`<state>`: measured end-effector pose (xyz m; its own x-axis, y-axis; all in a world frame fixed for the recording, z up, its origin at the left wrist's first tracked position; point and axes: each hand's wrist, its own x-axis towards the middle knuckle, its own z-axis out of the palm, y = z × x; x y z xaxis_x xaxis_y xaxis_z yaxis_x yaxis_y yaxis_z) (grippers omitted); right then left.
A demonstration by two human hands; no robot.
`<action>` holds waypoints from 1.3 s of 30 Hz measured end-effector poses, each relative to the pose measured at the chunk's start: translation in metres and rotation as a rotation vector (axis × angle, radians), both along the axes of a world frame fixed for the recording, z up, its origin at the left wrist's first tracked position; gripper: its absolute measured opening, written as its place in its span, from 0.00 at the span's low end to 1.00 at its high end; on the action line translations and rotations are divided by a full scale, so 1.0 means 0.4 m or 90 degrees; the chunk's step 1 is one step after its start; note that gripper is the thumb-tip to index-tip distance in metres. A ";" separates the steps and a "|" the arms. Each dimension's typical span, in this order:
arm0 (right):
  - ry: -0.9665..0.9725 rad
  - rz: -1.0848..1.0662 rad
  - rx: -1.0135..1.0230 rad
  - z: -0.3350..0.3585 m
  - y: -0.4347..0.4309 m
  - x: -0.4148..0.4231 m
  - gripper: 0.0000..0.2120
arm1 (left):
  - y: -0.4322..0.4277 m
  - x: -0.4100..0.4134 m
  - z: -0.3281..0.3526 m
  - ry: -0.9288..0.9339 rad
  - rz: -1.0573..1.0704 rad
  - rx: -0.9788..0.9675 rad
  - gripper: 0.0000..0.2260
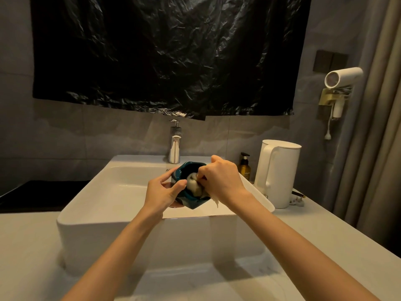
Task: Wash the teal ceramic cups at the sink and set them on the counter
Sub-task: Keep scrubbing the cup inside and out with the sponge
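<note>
Head view, down onto a white sink (86,205) set on the counter (32,246). Above the basin, near its right rim, a tilted teal cup (193,204), wrapped at the wall by the left hand (160,192). Inside it, a pale cloth (193,183), pinched by the right hand (221,179). Probably rigid, chippable, slippery wet; best held round the body.

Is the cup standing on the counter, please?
No, the left hand holds the cup over the sink while the right hand presses a cloth inside it.
</note>
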<state>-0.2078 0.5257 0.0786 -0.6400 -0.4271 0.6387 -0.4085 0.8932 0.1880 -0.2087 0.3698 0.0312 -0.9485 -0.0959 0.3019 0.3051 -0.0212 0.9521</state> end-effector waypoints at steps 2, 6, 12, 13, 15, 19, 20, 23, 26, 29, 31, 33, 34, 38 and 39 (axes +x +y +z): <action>-0.076 0.018 0.002 0.016 0.012 0.005 0.11 | 0.000 -0.003 0.001 -0.014 0.004 0.010 0.23; -0.185 0.066 -0.007 0.037 0.021 0.013 0.12 | 0.003 -0.006 0.002 -0.026 0.001 0.016 0.23; -0.177 0.143 -0.136 0.004 -0.013 0.022 0.10 | 0.001 -0.006 0.003 -0.035 -0.008 0.017 0.23; -0.171 0.142 -0.192 -0.005 -0.021 0.021 0.10 | 0.001 -0.005 0.004 -0.035 -0.012 0.020 0.23; -0.146 0.132 -0.270 -0.014 -0.034 0.021 0.11 | 0.000 -0.002 0.006 -0.035 -0.016 0.027 0.22; -0.167 0.108 -0.174 0.006 -0.022 0.023 0.10 | -0.002 -0.007 0.006 -0.046 -0.003 0.047 0.22; -0.188 0.101 -0.124 0.014 -0.015 0.022 0.10 | -0.002 -0.009 0.006 -0.051 0.001 0.051 0.22; -0.212 0.092 -0.074 0.019 0.002 0.015 0.10 | 0.004 -0.008 0.007 -0.058 0.001 0.041 0.22; -0.161 0.112 -0.163 -0.007 -0.009 0.008 0.10 | 0.006 -0.003 0.008 -0.046 -0.011 0.022 0.22; -0.075 0.097 -0.263 -0.023 -0.033 -0.009 0.13 | 0.003 0.002 0.008 -0.034 -0.026 -0.002 0.21; -0.017 0.053 -0.268 -0.030 -0.046 -0.019 0.13 | 0.003 0.003 0.009 -0.032 -0.023 -0.010 0.21; 0.078 0.032 -0.262 -0.035 -0.044 -0.026 0.09 | 0.003 0.002 0.007 -0.029 -0.015 -0.009 0.22; 0.121 0.011 -0.249 -0.038 -0.039 -0.030 0.07 | 0.005 0.002 0.007 -0.026 -0.011 -0.010 0.22; 0.161 -0.087 -0.177 -0.049 -0.026 -0.039 0.08 | 0.007 0.004 0.005 -0.024 -0.010 -0.019 0.23; 0.162 -0.079 -0.189 -0.049 -0.025 -0.040 0.08 | 0.006 0.004 0.006 -0.026 -0.015 -0.019 0.23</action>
<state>-0.2236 0.5156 0.0588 -0.4813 -0.1298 0.8669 -0.2676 0.9635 -0.0043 -0.2070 0.3720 0.0335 -0.9620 -0.0646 0.2653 0.2659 0.0000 0.9640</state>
